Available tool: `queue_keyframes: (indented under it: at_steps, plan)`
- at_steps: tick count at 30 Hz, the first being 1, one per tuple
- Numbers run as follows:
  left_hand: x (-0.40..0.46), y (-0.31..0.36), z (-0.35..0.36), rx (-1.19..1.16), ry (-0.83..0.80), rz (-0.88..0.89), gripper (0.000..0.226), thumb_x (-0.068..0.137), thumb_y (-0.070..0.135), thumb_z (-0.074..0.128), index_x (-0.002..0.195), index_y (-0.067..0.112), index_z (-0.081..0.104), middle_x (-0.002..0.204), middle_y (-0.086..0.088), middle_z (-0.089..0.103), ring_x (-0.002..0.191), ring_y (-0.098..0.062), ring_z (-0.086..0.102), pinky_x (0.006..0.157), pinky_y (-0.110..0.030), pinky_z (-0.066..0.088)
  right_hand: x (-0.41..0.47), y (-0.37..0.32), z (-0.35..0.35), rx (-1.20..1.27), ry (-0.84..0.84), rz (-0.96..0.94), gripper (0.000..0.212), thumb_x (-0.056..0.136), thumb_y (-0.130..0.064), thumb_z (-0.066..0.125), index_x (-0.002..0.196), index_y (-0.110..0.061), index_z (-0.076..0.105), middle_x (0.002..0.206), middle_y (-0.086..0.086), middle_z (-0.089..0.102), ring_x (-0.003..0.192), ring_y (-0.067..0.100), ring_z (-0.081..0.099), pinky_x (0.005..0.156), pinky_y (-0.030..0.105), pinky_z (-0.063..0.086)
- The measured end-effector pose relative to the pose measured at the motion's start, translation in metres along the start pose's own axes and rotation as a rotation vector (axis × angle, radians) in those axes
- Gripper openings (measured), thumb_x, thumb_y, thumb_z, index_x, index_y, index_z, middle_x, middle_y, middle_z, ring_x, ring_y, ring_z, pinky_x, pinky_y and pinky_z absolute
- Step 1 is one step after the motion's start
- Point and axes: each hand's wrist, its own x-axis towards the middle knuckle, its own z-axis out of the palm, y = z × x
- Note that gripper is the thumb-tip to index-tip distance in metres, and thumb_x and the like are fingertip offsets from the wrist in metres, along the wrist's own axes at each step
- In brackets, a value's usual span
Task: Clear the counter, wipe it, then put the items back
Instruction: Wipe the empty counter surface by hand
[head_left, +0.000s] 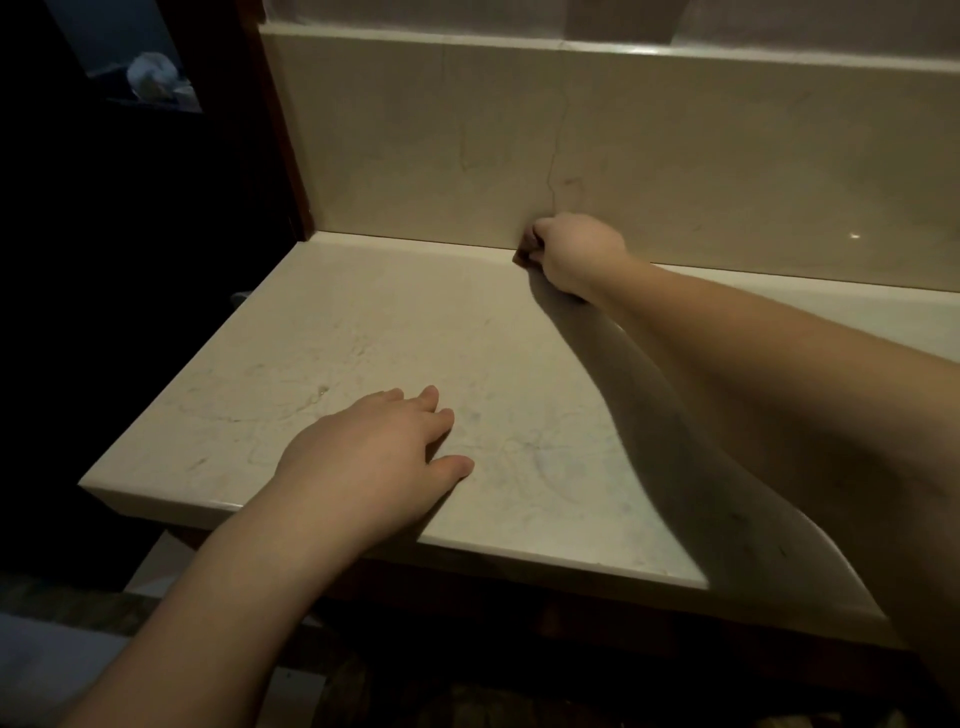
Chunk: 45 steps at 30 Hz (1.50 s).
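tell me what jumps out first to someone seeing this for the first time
The pale marble-look counter fills the middle with nothing standing on it. The right hand reaches to the back edge, fisted where the counter meets the beige tiled backsplash, with a bit of something brownish under it, too small to identify. The left hand lies flat, fingers spread, near the front edge.

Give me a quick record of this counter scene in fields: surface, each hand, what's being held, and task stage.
surface: pale stone counter, no loose items visible on it
backsplash: matching stone backsplash
left hand: left hand flat, palm down near the front edge
right hand: right hand fisted at the joint with the backsplash
held item: something small and dark, mostly hidden; likely a cloth
stage: apparently wiping
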Motion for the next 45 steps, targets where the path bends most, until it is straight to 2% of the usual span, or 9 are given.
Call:
queue_keyframes:
  at_steps: [10, 17, 21, 23, 27, 31, 34, 39, 45]
  plan:
    - [0.000, -0.002, 0.000, -0.007, 0.004, 0.009, 0.050, 0.098, 0.056, 0.037, 0.142, 0.033, 0.044, 0.161, 0.018, 0.014, 0.148, -0.011, 0.016, 0.113, -0.041, 0.033, -0.036, 0.092, -0.012, -0.106, 0.039, 0.143, 0.013, 0.094, -0.029, 0.052, 0.096, -0.018, 0.060, 0.108, 0.012, 0.064, 0.101, 0.034, 0.057, 0.071, 0.034, 0.041]
    - [0.001, -0.002, 0.002, -0.008, 0.016, 0.016, 0.048, 0.099, 0.053, 0.034, 0.143, 0.034, 0.042, 0.161, 0.016, 0.014, 0.148, -0.013, 0.017, 0.109, -0.039, 0.036, -0.024, 0.037, -0.008, -0.058, 0.020, 0.064, 0.008, 0.093, -0.027, 0.052, 0.087, -0.025, 0.056, 0.109, 0.008, 0.064, 0.103, 0.032, 0.057, 0.070, 0.030, 0.036]
    - [0.001, -0.002, 0.001, -0.008, 0.006, 0.016, 0.050, 0.099, 0.053, 0.034, 0.145, 0.034, 0.040, 0.161, 0.016, 0.014, 0.147, -0.013, 0.018, 0.111, -0.041, 0.035, -0.011, 0.000, -0.001, -0.027, 0.023, 0.062, 0.017, 0.094, -0.026, 0.051, 0.106, -0.025, 0.063, 0.118, 0.004, 0.062, 0.109, 0.029, 0.056, 0.073, 0.028, 0.036]
    - [0.001, -0.003, 0.002, -0.003, 0.008, 0.019, 0.049, 0.099, 0.053, 0.034, 0.144, 0.034, 0.041, 0.161, 0.017, 0.015, 0.146, -0.013, 0.021, 0.110, -0.042, 0.037, -0.013, 0.005, -0.002, -0.039, 0.019, 0.046, 0.018, 0.095, -0.029, 0.050, 0.108, -0.027, 0.062, 0.118, 0.004, 0.062, 0.109, 0.029, 0.056, 0.072, 0.028, 0.035]
    - [0.003, -0.007, 0.001, -0.018, 0.007, 0.020, 0.046, 0.098, 0.054, 0.036, 0.138, 0.034, 0.049, 0.160, 0.019, 0.019, 0.142, -0.012, 0.028, 0.108, -0.041, 0.040, -0.029, 0.052, -0.009, -0.082, 0.024, 0.073, 0.012, 0.094, -0.032, 0.051, 0.098, -0.026, 0.061, 0.112, 0.005, 0.063, 0.104, 0.030, 0.057, 0.070, 0.030, 0.035]
    - [0.004, -0.004, -0.001, -0.019, 0.012, 0.017, 0.046, 0.099, 0.053, 0.035, 0.136, 0.032, 0.052, 0.159, 0.017, 0.023, 0.141, -0.013, 0.031, 0.108, -0.041, 0.039, -0.046, 0.086, -0.006, -0.141, 0.100, 0.093, 0.014, 0.095, -0.028, 0.050, 0.082, -0.024, 0.046, 0.106, 0.011, 0.061, 0.101, 0.034, 0.054, 0.069, 0.034, 0.038]
    - [0.005, -0.006, 0.001, -0.039, 0.023, 0.022, 0.045, 0.100, 0.052, 0.034, 0.136, 0.034, 0.052, 0.159, 0.018, 0.023, 0.141, -0.013, 0.030, 0.109, -0.042, 0.038, -0.046, 0.080, 0.000, -0.147, 0.155, 0.087, 0.013, 0.093, -0.023, 0.050, 0.083, -0.026, 0.044, 0.106, 0.010, 0.057, 0.105, 0.033, 0.050, 0.071, 0.035, 0.035]
    - [0.005, -0.008, 0.003, -0.052, 0.033, 0.034, 0.045, 0.100, 0.051, 0.033, 0.138, 0.034, 0.051, 0.159, 0.018, 0.022, 0.141, -0.014, 0.029, 0.109, -0.043, 0.037, -0.037, 0.057, -0.005, 0.050, 0.060, 0.073, 0.013, 0.090, -0.022, 0.056, 0.079, -0.019, 0.048, 0.103, 0.011, 0.058, 0.101, 0.033, 0.054, 0.075, 0.036, 0.041]
    - [0.005, -0.008, 0.004, -0.024, 0.038, 0.039, 0.044, 0.100, 0.052, 0.032, 0.135, 0.033, 0.052, 0.159, 0.016, 0.024, 0.139, -0.017, 0.033, 0.107, -0.044, 0.040, -0.107, 0.034, -0.019, 0.092, -0.050, -0.137, 0.016, 0.090, -0.025, 0.061, 0.082, -0.015, 0.052, 0.088, -0.001, 0.047, 0.081, 0.017, 0.042, 0.066, 0.028, 0.023]
